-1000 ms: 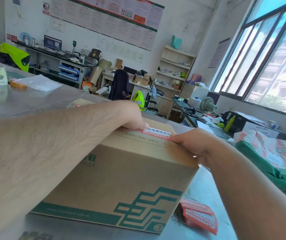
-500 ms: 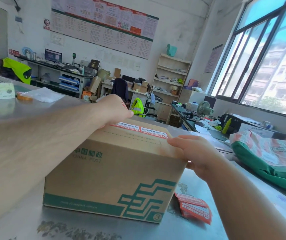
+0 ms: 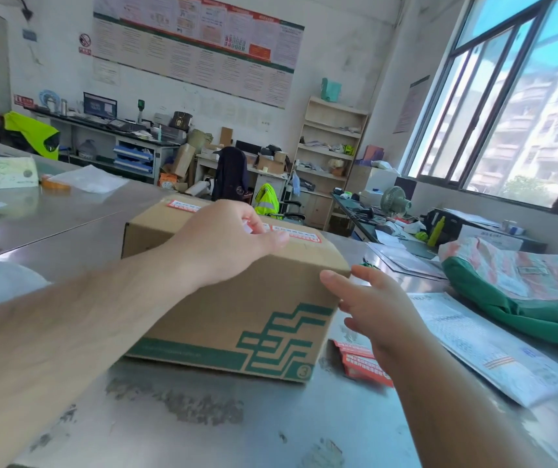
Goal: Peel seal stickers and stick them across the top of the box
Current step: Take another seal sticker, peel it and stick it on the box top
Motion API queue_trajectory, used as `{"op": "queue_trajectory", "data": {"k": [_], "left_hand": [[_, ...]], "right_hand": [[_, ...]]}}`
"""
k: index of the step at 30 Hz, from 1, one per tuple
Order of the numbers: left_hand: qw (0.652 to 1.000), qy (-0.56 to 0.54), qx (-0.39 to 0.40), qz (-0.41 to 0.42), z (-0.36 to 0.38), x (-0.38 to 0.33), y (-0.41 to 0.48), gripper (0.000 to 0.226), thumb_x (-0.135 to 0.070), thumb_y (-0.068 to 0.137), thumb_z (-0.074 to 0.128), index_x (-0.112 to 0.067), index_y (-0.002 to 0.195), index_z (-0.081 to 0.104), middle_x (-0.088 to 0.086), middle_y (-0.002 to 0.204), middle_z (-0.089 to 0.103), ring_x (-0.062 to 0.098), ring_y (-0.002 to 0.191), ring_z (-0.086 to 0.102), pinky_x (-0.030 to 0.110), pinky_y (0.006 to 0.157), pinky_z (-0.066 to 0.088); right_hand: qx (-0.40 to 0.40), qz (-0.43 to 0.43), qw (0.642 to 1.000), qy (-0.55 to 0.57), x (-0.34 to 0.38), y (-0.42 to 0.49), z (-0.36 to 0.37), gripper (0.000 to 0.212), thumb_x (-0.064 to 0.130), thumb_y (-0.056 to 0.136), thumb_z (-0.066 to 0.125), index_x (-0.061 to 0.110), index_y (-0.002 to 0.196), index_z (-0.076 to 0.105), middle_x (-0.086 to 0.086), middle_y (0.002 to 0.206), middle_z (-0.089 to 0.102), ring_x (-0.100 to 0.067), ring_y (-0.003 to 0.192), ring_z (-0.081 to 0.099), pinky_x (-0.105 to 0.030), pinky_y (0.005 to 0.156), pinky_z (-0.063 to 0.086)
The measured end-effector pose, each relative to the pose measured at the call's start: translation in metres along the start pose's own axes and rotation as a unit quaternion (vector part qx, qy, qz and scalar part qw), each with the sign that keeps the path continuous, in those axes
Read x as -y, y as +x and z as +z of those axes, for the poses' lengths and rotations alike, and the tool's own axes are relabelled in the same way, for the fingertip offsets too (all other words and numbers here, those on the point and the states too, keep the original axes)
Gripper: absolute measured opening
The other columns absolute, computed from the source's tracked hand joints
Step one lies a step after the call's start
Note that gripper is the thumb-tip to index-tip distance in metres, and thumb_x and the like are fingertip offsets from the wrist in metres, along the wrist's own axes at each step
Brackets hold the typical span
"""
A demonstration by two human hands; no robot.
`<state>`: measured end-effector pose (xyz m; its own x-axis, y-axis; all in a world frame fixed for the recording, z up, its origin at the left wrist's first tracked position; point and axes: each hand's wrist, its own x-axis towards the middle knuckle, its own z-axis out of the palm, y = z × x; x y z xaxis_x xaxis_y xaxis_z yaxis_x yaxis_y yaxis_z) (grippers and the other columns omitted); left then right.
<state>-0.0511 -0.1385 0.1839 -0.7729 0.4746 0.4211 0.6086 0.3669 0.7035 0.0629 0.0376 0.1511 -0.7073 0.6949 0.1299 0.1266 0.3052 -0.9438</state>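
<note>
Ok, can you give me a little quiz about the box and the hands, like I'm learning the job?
1. True or false: the left hand rests on top of the box.
2. What colour is the pattern printed on the box's front? A red, B green, C blue.
3. Fill in: the red sticker pack lies on the metal ____, right of the box.
Key: 1 true. 2 B. 3 table.
</note>
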Motion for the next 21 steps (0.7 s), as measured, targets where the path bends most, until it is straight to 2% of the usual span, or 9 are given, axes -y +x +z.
{"op": "queue_trajectory", "data": {"k": [2, 5, 7, 10, 12, 13, 16, 19, 21], "left_hand": [[1.000, -0.014, 0.010, 0.010, 0.007, -0.001, -0.009, 0.033, -0.055, 0.083, 0.064, -0.024, 0.072, 0.058, -0.017, 0.075, 0.054, 0.005, 0.082, 0.054, 0.027, 0.064, 0.037], [0.999, -0.023, 0.031, 0.015, 0.026, 0.000, -0.025, 0.034, -0.057, 0.083, 0.064, -0.025, 0.073, 0.058, -0.015, 0.066, 0.052, -0.001, 0.065, 0.048, 0.025, 0.057, 0.034], [0.998, -0.035, 0.052, 0.004, 0.044, 0.009, -0.035, 0.034, -0.058, 0.081, 0.065, -0.025, 0.073, 0.059, -0.014, 0.064, 0.053, -0.003, 0.062, 0.048, 0.024, 0.055, 0.033], [0.996, -0.052, 0.073, -0.011, 0.073, 0.028, -0.047, 0.036, -0.057, 0.080, 0.067, -0.023, 0.070, 0.060, -0.014, 0.056, 0.052, -0.005, 0.055, 0.045, 0.023, 0.052, 0.032], [0.994, -0.062, 0.085, -0.027, 0.094, 0.043, -0.053, 0.038, -0.055, 0.079, 0.069, -0.021, 0.066, 0.058, -0.014, 0.053, 0.048, -0.006, 0.052, 0.043, 0.023, 0.052, 0.031], [0.993, -0.066, 0.089, -0.035, 0.104, 0.050, -0.056, 0.039, -0.055, 0.079, 0.069, -0.021, 0.064, 0.057, -0.014, 0.052, 0.047, -0.006, 0.051, 0.042, 0.022, 0.052, 0.031], [0.991, -0.078, 0.099, -0.053, 0.132, 0.063, -0.061, 0.040, -0.054, 0.079, 0.070, -0.023, 0.059, 0.054, -0.013, 0.050, 0.045, -0.005, 0.050, 0.040, 0.022, 0.050, 0.029], [0.990, -0.085, 0.094, -0.062, 0.152, 0.069, -0.058, 0.041, -0.056, 0.078, 0.070, -0.022, 0.060, 0.055, -0.013, 0.047, 0.047, -0.005, 0.045, 0.042, 0.021, 0.049, 0.030], [0.989, -0.101, 0.090, -0.056, 0.162, 0.068, -0.054, 0.043, -0.059, 0.076, 0.069, -0.022, 0.060, 0.055, -0.011, 0.044, 0.049, 0.001, 0.042, 0.045, 0.022, 0.049, 0.033]], "right_hand": [[0.008, -0.005, 1.000, 0.013, -0.005, -0.005, -0.001, 0.069, 0.038, 0.085, 0.077, 0.018, 0.143, 0.047, 0.008, 0.099, 0.067, -0.010, 0.093, 0.064, -0.043, 0.095, 0.052], [0.013, -0.002, 1.000, 0.012, -0.019, -0.008, -0.004, 0.074, 0.043, 0.082, 0.077, 0.020, 0.145, 0.045, 0.005, 0.107, 0.068, -0.018, 0.103, 0.066, -0.047, 0.100, 0.051], [0.012, 0.017, 1.000, 0.010, -0.034, -0.011, -0.007, 0.066, 0.045, 0.081, 0.077, 0.024, 0.138, 0.051, 0.004, 0.112, 0.068, -0.020, 0.107, 0.065, -0.048, 0.099, 0.052], [-0.006, 0.050, 0.999, 0.010, -0.064, -0.016, -0.009, 0.056, 0.046, 0.073, 0.082, 0.022, 0.120, 0.063, 0.003, 0.102, 0.070, -0.016, 0.092, 0.068, -0.044, 0.086, 0.058], [-0.016, 0.067, 0.998, 0.001, -0.090, -0.018, -0.012, 0.056, 0.048, 0.067, 0.080, 0.018, 0.112, 0.069, 0.003, 0.092, 0.071, -0.013, 0.078, 0.066, -0.034, 0.068, 0.053], [-0.025, 0.072, 0.997, -0.001, -0.099, -0.018, -0.014, 0.050, 0.046, 0.070, 0.080, 0.017, 0.109, 0.070, 0.002, 0.091, 0.072, -0.013, 0.078, 0.066, -0.031, 0.066, 0.049], [-0.059, 0.083, 0.995, 0.002, -0.123, -0.016, -0.018, 0.022, 0.034, 0.084, 0.078, 0.019, 0.099, 0.071, -0.001, 0.094, 0.074, -0.017, 0.084, 0.067, -0.036, 0.073, 0.050], [-0.067, 0.079, 0.994, -0.022, -0.136, -0.012, -0.018, 0.013, 0.033, 0.082, 0.077, 0.021, 0.088, 0.073, 0.002, 0.086, 0.073, -0.019, 0.080, 0.063, -0.044, 0.082, 0.053], [-0.077, 0.078, 0.993, -0.034, -0.141, -0.009, -0.018, 0.009, 0.033, 0.083, 0.076, 0.025, 0.079, 0.074, 0.002, 0.077, 0.070, -0.019, 0.075, 0.061, -0.045, 0.079, 0.052]]}}
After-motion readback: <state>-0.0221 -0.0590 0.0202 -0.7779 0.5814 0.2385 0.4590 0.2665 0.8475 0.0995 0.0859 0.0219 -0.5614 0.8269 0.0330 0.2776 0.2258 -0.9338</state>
